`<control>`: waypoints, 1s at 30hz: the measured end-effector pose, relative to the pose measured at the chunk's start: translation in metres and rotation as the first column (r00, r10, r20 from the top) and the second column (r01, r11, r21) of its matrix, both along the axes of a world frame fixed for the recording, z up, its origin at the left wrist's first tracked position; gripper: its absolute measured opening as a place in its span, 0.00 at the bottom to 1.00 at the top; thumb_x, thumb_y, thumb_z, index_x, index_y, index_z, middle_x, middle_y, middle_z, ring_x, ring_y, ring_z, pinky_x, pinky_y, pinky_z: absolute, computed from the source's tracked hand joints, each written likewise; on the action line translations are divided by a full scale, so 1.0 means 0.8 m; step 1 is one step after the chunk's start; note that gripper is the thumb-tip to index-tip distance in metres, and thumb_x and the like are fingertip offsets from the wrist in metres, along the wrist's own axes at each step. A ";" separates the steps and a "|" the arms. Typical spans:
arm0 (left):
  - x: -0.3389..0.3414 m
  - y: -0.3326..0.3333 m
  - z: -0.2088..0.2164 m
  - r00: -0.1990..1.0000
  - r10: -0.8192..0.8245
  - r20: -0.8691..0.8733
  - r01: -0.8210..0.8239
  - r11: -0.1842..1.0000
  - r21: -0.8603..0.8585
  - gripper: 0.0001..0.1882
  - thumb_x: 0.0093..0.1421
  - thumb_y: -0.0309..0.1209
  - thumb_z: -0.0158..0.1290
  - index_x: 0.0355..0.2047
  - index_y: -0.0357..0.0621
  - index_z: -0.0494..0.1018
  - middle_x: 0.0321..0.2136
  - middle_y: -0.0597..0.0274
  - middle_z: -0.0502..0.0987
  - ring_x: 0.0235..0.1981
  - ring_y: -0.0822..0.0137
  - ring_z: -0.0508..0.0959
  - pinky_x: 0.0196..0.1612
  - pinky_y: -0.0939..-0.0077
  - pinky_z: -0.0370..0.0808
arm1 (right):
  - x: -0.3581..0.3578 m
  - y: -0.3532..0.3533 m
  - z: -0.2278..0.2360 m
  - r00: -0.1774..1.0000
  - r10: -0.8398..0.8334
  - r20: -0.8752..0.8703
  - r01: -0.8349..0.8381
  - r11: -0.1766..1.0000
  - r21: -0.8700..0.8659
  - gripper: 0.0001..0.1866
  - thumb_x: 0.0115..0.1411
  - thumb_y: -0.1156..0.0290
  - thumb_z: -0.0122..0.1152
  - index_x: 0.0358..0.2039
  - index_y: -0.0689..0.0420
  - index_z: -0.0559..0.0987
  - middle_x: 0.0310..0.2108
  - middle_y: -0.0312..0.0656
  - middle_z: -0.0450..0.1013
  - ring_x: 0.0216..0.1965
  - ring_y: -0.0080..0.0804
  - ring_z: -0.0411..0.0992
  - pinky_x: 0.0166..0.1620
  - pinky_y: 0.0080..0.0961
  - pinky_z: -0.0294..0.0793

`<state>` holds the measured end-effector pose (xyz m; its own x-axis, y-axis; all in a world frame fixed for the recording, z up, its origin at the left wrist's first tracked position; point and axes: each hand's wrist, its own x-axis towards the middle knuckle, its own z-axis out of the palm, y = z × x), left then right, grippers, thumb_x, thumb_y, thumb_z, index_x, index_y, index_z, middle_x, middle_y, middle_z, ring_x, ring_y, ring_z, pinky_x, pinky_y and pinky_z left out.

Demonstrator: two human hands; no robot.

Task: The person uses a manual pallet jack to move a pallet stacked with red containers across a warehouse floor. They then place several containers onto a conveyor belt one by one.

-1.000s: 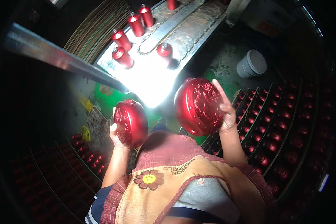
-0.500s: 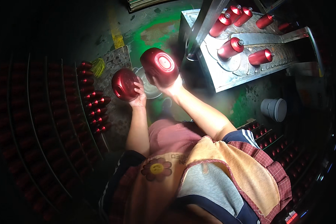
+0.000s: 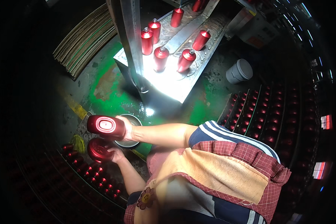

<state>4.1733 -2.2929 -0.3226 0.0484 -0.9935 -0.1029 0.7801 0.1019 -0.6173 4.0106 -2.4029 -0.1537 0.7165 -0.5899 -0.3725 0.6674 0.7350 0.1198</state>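
Observation:
My right hand [image 3: 128, 128] is closed round a shiny dark-red bottle [image 3: 93, 125], whose oval base with pale rings faces up. Just below it, my left hand [image 3: 117, 153] grips a second dark-red bottle [image 3: 97, 150], tilted to the left, with its neck out of sight. The two bottles are held close together, and I cannot tell whether they touch. Partly hidden behind my right hand and forearm is a pale round bucket or basin [image 3: 136, 120] on the floor.
Ahead, a metal conveyor table [image 3: 175, 87] carries several upright red bottles [image 3: 161, 59] beside a metal post [image 3: 127, 41]. Racks of red bottles [image 3: 267, 115] stand right and lower left [image 3: 97, 175]. Also around are a white lidded bucket [image 3: 239, 71], stacked flat sheets [image 3: 84, 41] and a yellow-green bundle [image 3: 77, 143].
The view has turned right, so the conveyor table shows nearer the middle. Both hands, still on their bottles, now appear lower and further left, with the right-hand bottle turned more sideways.

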 end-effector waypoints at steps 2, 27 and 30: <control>0.007 -0.007 0.000 0.999 -0.031 0.019 0.032 0.999 -0.044 0.37 0.57 0.41 0.59 0.65 0.47 0.61 0.61 0.51 0.65 0.51 0.53 0.74 0.40 0.64 0.83 | -0.010 -0.009 0.005 1.000 0.007 0.003 -0.007 1.000 -0.017 0.27 0.56 0.51 0.48 0.50 0.54 0.78 0.50 0.48 0.77 0.49 0.47 0.74 0.54 0.49 0.74; -0.391 -0.062 0.315 0.395 -0.452 0.799 0.103 0.887 0.451 0.41 0.52 0.42 0.60 0.63 0.41 0.60 0.58 0.49 0.68 0.49 0.54 0.76 0.44 0.56 0.79 | -0.965 -0.233 0.179 -0.329 -0.934 -0.138 -0.651 0.330 -0.683 0.28 0.43 0.78 0.69 0.49 0.48 0.82 0.60 0.44 0.67 0.59 0.40 0.67 0.62 0.35 0.66; -0.444 -0.112 0.393 0.165 -0.434 0.886 0.101 0.901 0.422 0.41 0.51 0.42 0.60 0.63 0.40 0.60 0.58 0.49 0.68 0.49 0.54 0.76 0.45 0.55 0.80 | -0.962 -0.303 0.142 -0.264 -0.963 -0.047 -0.716 0.229 -0.660 0.29 0.42 0.79 0.69 0.48 0.46 0.83 0.59 0.39 0.69 0.58 0.41 0.68 0.61 0.34 0.68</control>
<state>3.8183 -2.3827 -0.0085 0.0084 -0.9181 -0.3963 0.7447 -0.2587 0.6152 3.2414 -2.6452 -0.0400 -0.0081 -0.7726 0.6348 -0.6248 -0.4918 -0.6065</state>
